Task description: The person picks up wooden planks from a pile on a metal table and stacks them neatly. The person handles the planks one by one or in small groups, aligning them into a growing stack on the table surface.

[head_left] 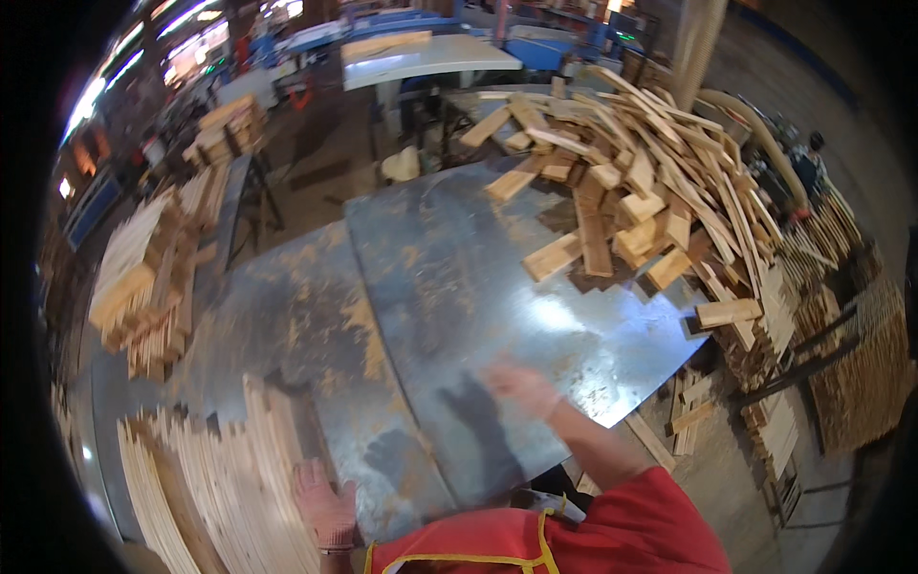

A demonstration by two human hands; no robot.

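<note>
My left hand (325, 507), in a pinkish work glove, rests against the right side of a row of pale wooden strips (229, 478). Its fingers lie stretched along the outermost strip and the thumb stands apart. My right hand (524, 385) hovers over the metal tabletop (459, 287), apart from any wood. Motion smears its fingers, so their pose is unclear. The strips stand side by side at the near left, with uneven far ends.
A heap of loose wood offcuts (631, 191) covers the table's far right. Stacked boards (143, 258) sit at the left. A seam (397, 383) and patches of sawdust (359, 330) mark the tabletop. Beyond stands a white-topped machine table (430, 59); bundled slats (856, 364) are at right.
</note>
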